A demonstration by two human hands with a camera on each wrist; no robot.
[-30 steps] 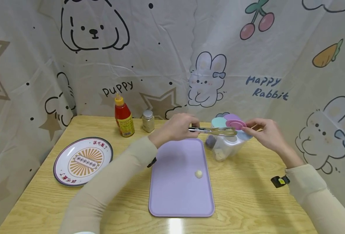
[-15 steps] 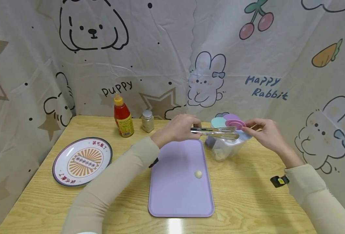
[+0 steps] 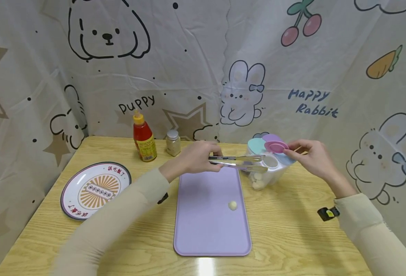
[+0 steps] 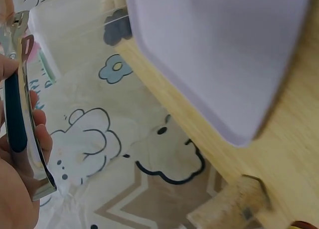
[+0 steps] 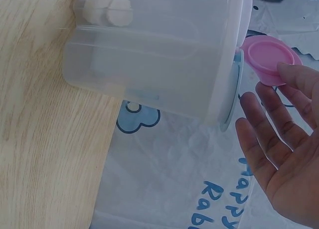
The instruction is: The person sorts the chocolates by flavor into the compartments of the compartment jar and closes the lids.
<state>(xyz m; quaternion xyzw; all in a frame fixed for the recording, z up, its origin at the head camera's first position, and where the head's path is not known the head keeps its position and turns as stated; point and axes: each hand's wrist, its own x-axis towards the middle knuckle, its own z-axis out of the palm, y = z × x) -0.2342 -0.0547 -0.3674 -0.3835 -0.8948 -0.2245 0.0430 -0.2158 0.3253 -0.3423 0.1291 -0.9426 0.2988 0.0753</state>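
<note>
My left hand [image 3: 199,156] grips metal tongs [image 3: 246,163], which point right toward a clear storage container [image 3: 275,177]. The tongs' tips stand apart and overlap the container's left side in the head view; nothing shows between them. My right hand [image 3: 310,157] pinches a raised pink lid [image 3: 276,147] at its edge, between thumb and index finger, the other fingers loosely spread [image 5: 269,134]. Below that lid, a round opening is uncovered. Pale lumpy balls [image 5: 119,12] lie inside the container. One small pale ball [image 3: 232,205] rests on the lilac tray [image 3: 210,234].
Teal [image 3: 256,145] and blue lids cover other parts of the container top. At the left lies a patterned plate [image 3: 101,189]. A red sauce bottle [image 3: 143,138] and a small spice jar [image 3: 173,143] stand at the back. A printed curtain [image 3: 189,69] hangs behind the table.
My left hand has drawn the tongs left, so their tips no longer cover the container's round opening. The tips have spread apart. My right hand keeps the pink lid raised.
</note>
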